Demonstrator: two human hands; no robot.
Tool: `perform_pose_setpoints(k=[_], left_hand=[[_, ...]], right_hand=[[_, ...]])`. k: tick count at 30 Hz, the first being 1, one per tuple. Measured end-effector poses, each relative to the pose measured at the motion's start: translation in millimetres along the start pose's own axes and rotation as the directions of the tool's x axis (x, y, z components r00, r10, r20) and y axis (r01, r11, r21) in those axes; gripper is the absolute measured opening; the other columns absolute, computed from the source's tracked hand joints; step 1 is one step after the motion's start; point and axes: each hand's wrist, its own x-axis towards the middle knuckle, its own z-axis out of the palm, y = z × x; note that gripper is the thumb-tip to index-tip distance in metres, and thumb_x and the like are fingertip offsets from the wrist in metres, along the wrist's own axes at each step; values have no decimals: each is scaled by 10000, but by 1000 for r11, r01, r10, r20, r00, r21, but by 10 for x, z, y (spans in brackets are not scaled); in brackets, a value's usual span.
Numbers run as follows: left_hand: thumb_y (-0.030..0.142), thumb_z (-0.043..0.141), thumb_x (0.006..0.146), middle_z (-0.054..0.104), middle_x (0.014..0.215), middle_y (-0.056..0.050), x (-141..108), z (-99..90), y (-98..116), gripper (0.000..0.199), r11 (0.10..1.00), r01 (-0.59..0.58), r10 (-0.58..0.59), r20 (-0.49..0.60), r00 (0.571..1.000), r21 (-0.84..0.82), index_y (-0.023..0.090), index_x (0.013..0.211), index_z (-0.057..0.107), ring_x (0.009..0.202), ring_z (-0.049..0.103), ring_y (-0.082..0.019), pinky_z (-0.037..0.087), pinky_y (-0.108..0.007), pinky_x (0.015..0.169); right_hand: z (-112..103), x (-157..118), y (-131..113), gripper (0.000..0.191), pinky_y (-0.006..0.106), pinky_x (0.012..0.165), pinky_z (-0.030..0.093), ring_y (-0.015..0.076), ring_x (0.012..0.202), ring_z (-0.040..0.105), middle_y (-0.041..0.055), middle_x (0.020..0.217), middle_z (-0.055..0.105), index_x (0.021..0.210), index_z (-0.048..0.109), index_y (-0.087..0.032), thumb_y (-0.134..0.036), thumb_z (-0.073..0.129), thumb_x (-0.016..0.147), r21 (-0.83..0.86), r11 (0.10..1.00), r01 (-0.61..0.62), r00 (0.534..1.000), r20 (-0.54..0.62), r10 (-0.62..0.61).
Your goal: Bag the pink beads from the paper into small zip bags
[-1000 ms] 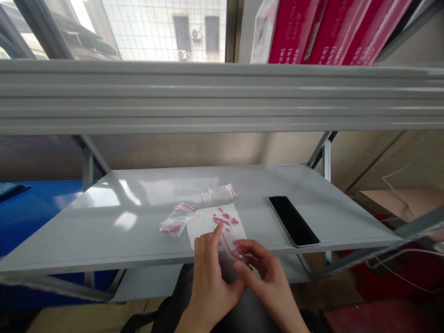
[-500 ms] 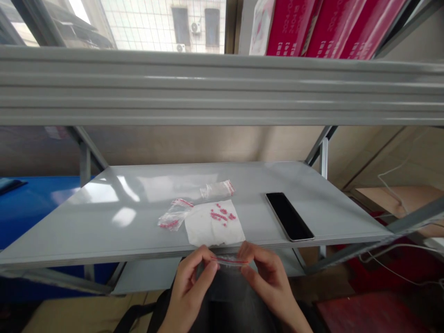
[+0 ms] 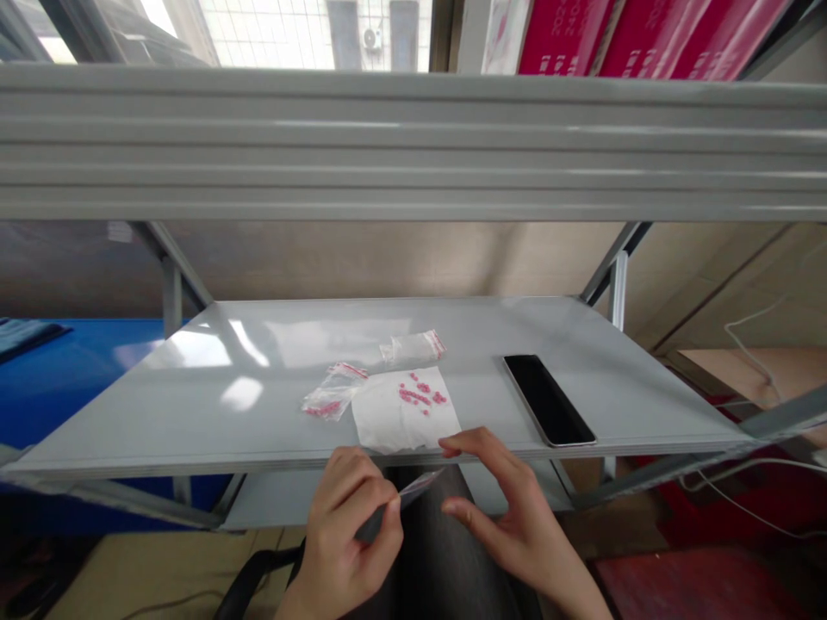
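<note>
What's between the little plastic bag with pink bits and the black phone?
In the head view, a white paper sheet dotted with pink beads lies there.

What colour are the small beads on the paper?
Pinkish-red beads, best in the head view.

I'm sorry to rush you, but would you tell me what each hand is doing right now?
Left hand: closed, pinching a small clear zip bag.
Right hand: open, holding nothing.

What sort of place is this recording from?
Probably a storeroom or workroom: grey metal shelving, red boxes on its upper shelf, and small zip bags on the shelf below.
</note>
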Motion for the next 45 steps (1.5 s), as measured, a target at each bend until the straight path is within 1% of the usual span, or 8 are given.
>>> perform_pose_setpoints(k=[5, 11, 29, 32, 34, 37, 41, 45], left_hand=[[4, 551, 806, 532, 677, -11, 4, -1, 59, 186, 988, -87, 85, 19, 996, 131, 184, 760, 556, 655, 497, -159, 406, -327, 654], [18, 561, 761, 539, 627, 1, 16, -16, 136, 183, 967, -134, 133, 20, 991, 218, 199, 757, 542, 597, 496, -156, 400, -330, 627], [61, 598, 815, 609, 696, 5, 149, -303, -19, 168, 978, -62, 65, -7, 998, 198, 221, 864, 607, 648, 561, -174, 425, -353, 703], [159, 599, 876, 661, 806, -16, 181, -356, -336, 204, 963, 82, -58, -99, 993, 258, 238, 1061, 635, 765, 620, -205, 470, -359, 765], [250, 601, 890, 694, 875, -38, 166, -359, -621, 199, 913, 226, -186, -145, 972, 340, 234, 1081, 654, 835, 642, -231, 487, -385, 817], [354, 634, 838, 727, 1099, -91, 94, -316, -1002, 332, 871, 360, -345, -107, 933, 334, 221, 1140, 667, 1015, 657, -293, 509, -445, 909], [365, 613, 832, 765, 980, -82, -6, -244, -1213, 243, 859, 416, -397, -127, 909, 297, 214, 981, 730, 923, 697, -288, 548, -443, 871], [384, 599, 845, 773, 977, -82, -45, -235, -1226, 238, 840, 491, -453, -199, 869, 230, 214, 887, 760, 910, 708, -267, 557, -420, 873]], right_hand=[[149, 120, -145, 207, 358, 877, 444, 223, 991, 541, 18, 973, 668, 1022, 623, -237, -81, 661, 892, -86, 990, 113, 991, 79, -106], [300, 148, -189, 249, 419, 844, 399, 220, 827, 500, 29, 756, 602, 807, 548, -198, 1, 457, 928, -290, 930, 227, 971, -4, -239], [178, 414, -118, 240, 279, 645, 424, 172, 716, 550, 29, 756, 620, 858, 594, -198, -145, 423, 1017, -226, 928, 296, 955, 87, -283], [47, 812, 170, 174, 312, 752, 490, 199, 830, 622, 56, 851, 672, 828, 622, -194, -222, 512, 960, -190, 976, 109, 985, -113, -132], [-53, 1154, 479, 176, 301, 731, 511, 210, 855, 653, 75, 899, 698, 835, 638, -175, -289, 554, 939, -206, 964, -167, 956, -273, 107], [-156, 1591, 962, 284, 310, 645, 523, 196, 689, 665, 47, 749, 698, 827, 664, -141, -348, 540, 975, -241, 909, -339, 915, -311, 258], [-154, 1795, 1341, 220, 360, 777, 577, 175, 854, 680, 48, 1026, 695, 1055, 661, -148, -347, 618, 972, -311, 835, -454, 881, -298, 367], [-132, 1697, 1396, 237, 422, 877, 554, 213, 1000, 656, 76, 1167, 658, 1134, 641, -163, -332, 621, 969, -346, 806, -480, 864, -345, 367]])
